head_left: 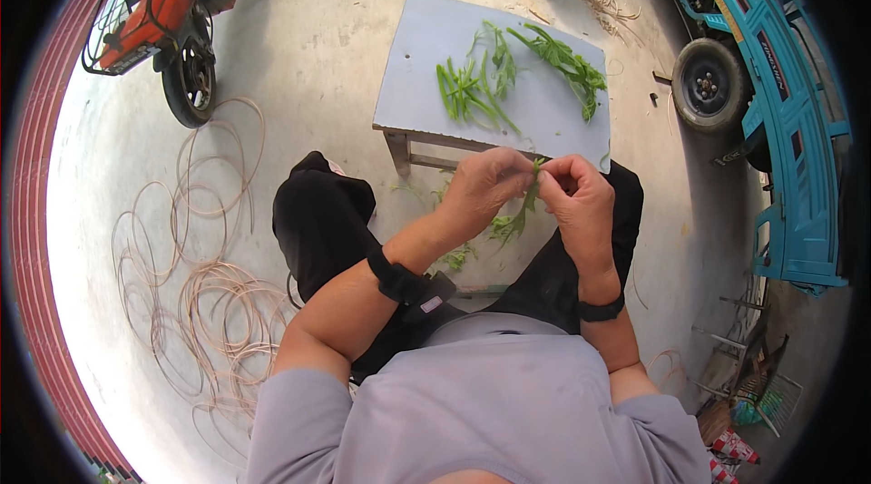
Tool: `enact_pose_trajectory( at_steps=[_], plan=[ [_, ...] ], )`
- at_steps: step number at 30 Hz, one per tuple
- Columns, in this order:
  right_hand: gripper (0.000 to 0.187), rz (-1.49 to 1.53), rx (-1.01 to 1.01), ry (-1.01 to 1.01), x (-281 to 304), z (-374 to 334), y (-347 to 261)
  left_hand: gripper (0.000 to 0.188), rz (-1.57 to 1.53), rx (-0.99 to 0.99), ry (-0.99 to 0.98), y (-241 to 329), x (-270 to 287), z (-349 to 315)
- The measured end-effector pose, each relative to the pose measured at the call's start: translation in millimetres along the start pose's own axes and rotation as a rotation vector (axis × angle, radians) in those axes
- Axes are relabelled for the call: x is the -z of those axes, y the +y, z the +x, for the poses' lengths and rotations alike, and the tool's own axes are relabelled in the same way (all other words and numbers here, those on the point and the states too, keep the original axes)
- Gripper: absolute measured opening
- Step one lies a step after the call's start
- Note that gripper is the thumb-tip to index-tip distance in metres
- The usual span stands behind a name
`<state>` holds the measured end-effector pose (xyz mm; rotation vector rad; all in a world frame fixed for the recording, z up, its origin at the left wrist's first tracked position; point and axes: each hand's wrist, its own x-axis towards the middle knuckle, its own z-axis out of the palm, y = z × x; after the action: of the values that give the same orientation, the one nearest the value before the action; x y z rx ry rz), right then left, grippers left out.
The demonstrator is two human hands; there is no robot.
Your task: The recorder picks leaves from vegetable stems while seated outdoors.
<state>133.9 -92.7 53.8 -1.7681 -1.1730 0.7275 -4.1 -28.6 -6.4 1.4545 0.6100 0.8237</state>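
Over the near edge of a small low table, my left hand and my right hand meet, fingertips almost touching. Both pinch the top of a leafy green stem, whose leaves hang below the fingers. Trimmed green stems lie in a loose pile at the table's left-middle. Beside them is a paler leafy sprig. A bunch of darker leafy greens stretches along the right side of the tabletop.
Leaf scraps lie on the floor between my knees. Coils of thin cane-like strips spread over the floor at left. A red-orange scooter stands far left; a blue cargo vehicle with a black tyre is at right.
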Motion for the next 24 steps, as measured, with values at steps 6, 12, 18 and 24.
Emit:
enact_pose_trajectory(
  at_steps=[6,12,18,24],
  plan=[
    [0.006,0.095,-0.066,-0.011,-3.0,1.1,4.6,0.013,-0.007,-0.009,0.016,-2.5,-1.4,-0.5],
    [0.01,0.26,-0.148,-0.029,-5.2,0.3,6.7,0.02,-0.356,0.19,-0.017,-4.1,-1.6,3.9],
    [0.01,0.306,-0.168,-0.063,-1.7,-0.9,8.6,0.021,-0.323,0.231,-0.04,-0.3,0.8,3.7],
    [0.01,0.444,-0.155,-0.009,9.2,-1.4,-3.4,0.019,-0.429,0.171,-0.05,1.2,2.5,4.5]
  ],
)
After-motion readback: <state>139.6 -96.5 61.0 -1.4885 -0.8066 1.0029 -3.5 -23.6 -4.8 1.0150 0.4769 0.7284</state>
